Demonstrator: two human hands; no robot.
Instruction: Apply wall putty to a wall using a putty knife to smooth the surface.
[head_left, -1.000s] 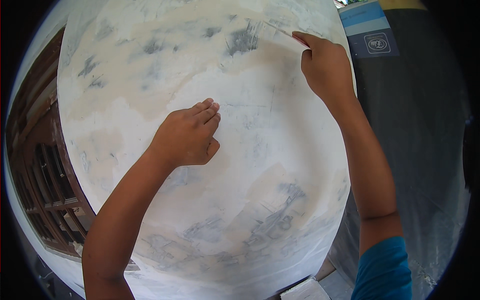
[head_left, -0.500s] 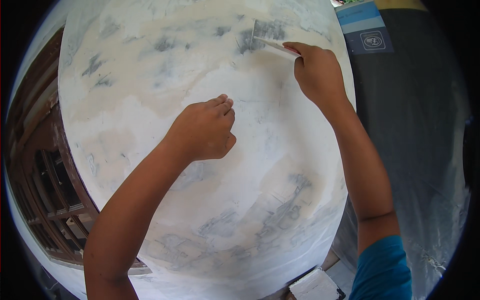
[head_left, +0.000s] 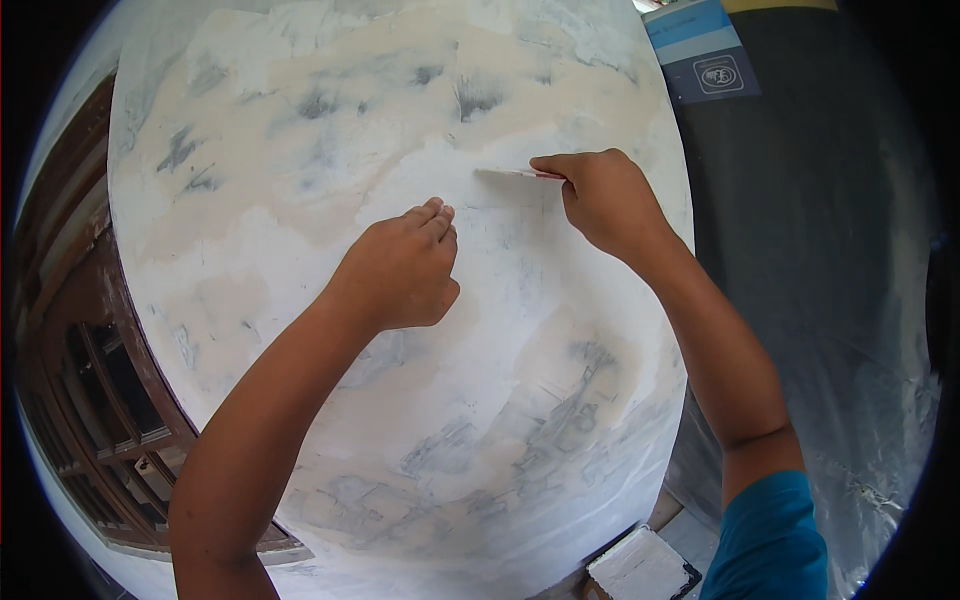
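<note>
A wall (head_left: 250,320) coated in white and cream filler, with dark grey patches, takes up the middle of the head view. In my right hand (head_left: 612,205) is a thin, pale putty knife (head_left: 510,173), its blade pointing left against the upper part of the wall. The fingers are closed around its reddish end. My left hand (head_left: 400,265) is held in front of the wall, left of the blade and lower, with its fingers curled together. Whatever those fingers hold, if anything, is hidden behind the hand.
A brown wooden window frame (head_left: 85,260) with glass panes borders the wall at left. Dark plastic sheeting (head_left: 800,250) hangs to the right, with a blue printed panel (head_left: 705,60) at its top. Below right lies a white-smeared, box-like object (head_left: 640,568).
My right hand and the putty knife have come down the wall, across the dark patch, which now shows smaller under fresh filler. The left hand has barely shifted.
</note>
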